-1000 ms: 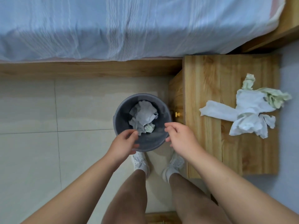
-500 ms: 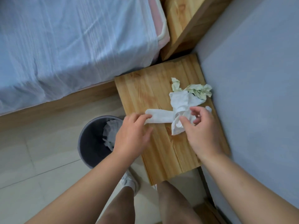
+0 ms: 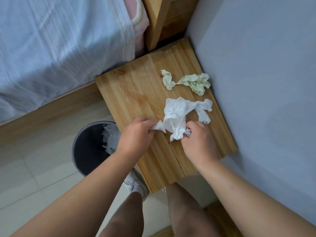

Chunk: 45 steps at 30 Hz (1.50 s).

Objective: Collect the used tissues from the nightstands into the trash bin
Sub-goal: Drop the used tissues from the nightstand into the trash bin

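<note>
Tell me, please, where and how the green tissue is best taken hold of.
Probably pinch the green tissue at its larger crumpled lump, coming from above: it lies loose on the nightstand, the wall crowds its right side, and the thin twisted waist might tear. The left hand and right hand hold the white tissue.

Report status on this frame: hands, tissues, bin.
Left hand pinches white tissue end, right hand grips its bunched bottom. Green tissue lies apart on nightstand, untouched. Trash bin beside nightstand, path to it unobstructed.
</note>
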{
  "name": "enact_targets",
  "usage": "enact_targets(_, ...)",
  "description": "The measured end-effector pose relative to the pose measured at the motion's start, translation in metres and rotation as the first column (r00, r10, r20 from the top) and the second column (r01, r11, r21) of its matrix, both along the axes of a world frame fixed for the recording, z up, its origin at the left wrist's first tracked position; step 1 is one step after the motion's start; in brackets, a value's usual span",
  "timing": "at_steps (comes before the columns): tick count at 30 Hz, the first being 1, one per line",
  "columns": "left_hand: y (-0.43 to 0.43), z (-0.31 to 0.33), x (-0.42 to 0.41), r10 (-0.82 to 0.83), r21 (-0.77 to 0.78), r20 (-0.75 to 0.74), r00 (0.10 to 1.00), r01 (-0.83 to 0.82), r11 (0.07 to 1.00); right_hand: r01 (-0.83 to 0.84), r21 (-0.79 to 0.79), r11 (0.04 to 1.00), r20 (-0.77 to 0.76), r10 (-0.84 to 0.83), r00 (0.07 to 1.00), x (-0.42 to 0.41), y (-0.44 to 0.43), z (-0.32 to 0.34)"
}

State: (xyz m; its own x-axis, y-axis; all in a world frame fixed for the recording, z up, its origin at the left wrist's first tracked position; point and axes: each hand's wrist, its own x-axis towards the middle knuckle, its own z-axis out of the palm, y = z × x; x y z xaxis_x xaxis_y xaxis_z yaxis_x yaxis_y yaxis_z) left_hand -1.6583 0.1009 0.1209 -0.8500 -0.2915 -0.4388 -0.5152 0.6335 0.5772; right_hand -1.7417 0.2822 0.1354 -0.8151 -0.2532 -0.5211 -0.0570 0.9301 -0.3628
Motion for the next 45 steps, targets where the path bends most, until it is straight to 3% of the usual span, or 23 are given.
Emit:
enact_targets(3, -0.002, 0.005, 0.008, 0.168, 0.096, 0.057, 0.984, -0.173, 0.980, 0.043, -0.036, 0.998, 0.036, -0.041, 0.999, 0.000, 0.013, 0.009)
enact_targets(8, 0.000, 0.024, 0.027, 0.315, 0.229, 0.058, 0.947, -0.319, 0.920, 0.105, -0.099, 0.990, 0.059, -0.099, 0.993, -0.003, 0.026, 0.037)
enact_targets(13, -0.006, 0.049, 0.043, 0.470, 0.384, 0.093, 0.877, -0.468, 0.796, 0.166, -0.195, 0.967, 0.042, -0.161, 0.986, -0.003, 0.027, 0.069)
enact_targets(21, -0.045, 0.063, 0.111, 0.676, 0.429, 0.113, 0.728, -0.649, 0.628, 0.047, -0.314, 0.948, -0.038, -0.062, 0.997, 0.035, -0.030, 0.107)
enact_targets(26, -0.076, 0.055, 0.183, 0.822, 0.410, 0.166, 0.544, -0.796, 0.444, -0.031, -0.416, 0.909, 0.077, 0.069, 0.995, 0.082, -0.089, 0.108)
enact_targets(29, -0.093, 0.043, 0.226, 0.893, 0.359, 0.250, 0.374, -0.893, 0.273, -0.082, -0.433, 0.897, 0.125, 0.150, 0.981, 0.110, -0.123, 0.089)
enact_targets(32, -0.102, 0.027, 0.256, 0.910, 0.354, 0.312, 0.273, -0.922, 0.156, -0.120, -0.399, 0.909, 0.166, 0.200, 0.966, 0.133, -0.149, 0.062)
enact_targets(36, -0.106, -0.002, 0.275, 0.919, 0.359, 0.337, 0.202, -0.931, 0.073, -0.217, -0.272, 0.937, 0.246, 0.286, 0.926, 0.156, -0.172, 0.009)
enact_targets(45, -0.102, -0.053, 0.274, 0.764, 0.395, 0.581, 0.281, -0.918, 0.037, -0.349, 0.011, 0.937, 0.433, 0.310, 0.846, 0.172, -0.185, -0.077)
